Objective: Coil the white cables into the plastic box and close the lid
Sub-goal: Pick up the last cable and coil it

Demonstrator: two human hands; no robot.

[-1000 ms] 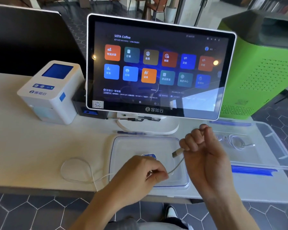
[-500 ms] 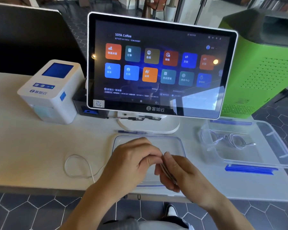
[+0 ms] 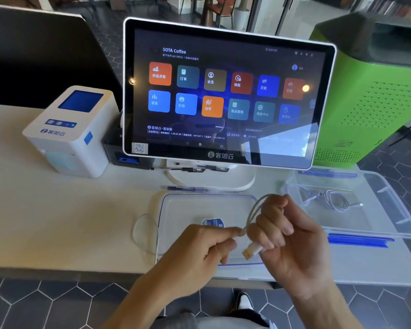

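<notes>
1. The big screen (image 3: 228, 93) stands at the back of the white table (image 3: 57, 222). Everything below is placed from this screen.
2. Right in front of the screen, a clear lid (image 3: 199, 210) lies flat on the table. It has a blue sticker (image 3: 212, 222) in its middle.
3. Both hands are up in the air over the lid, in front of the screen.
4. The right hand (image 3: 292, 243) has its fingers curled round a white cable (image 3: 253, 213). The cable makes a loop that sticks up over the fingers. Its gold plug (image 3: 248, 253) pokes out under the fingers, pointing down and to the left.
5. The left hand (image 3: 199, 255) pinches the same cable between thumb and first finger. Its fingertips are just beside the right hand.
6. From the left hand the cable runs down to the table. There it lies in a loose ring (image 3: 144, 233), in front of the screen and just left of the lid.
7. The plastic box (image 3: 387, 205) sits open on the table, in front of the screen and to its right. Its blue clip (image 3: 360, 241) is on the near side.
8. Another white cable, the coiled cable (image 3: 335, 201), already lies inside the box.
9. A white printer (image 3: 71, 131) with a blue top window stands to the left of the screen.
10. A green bin (image 3: 375, 103) stands to the right of the screen, behind the box.
11. A blue pen (image 3: 188, 188) lies by the foot of the screen, just behind the lid.
</notes>
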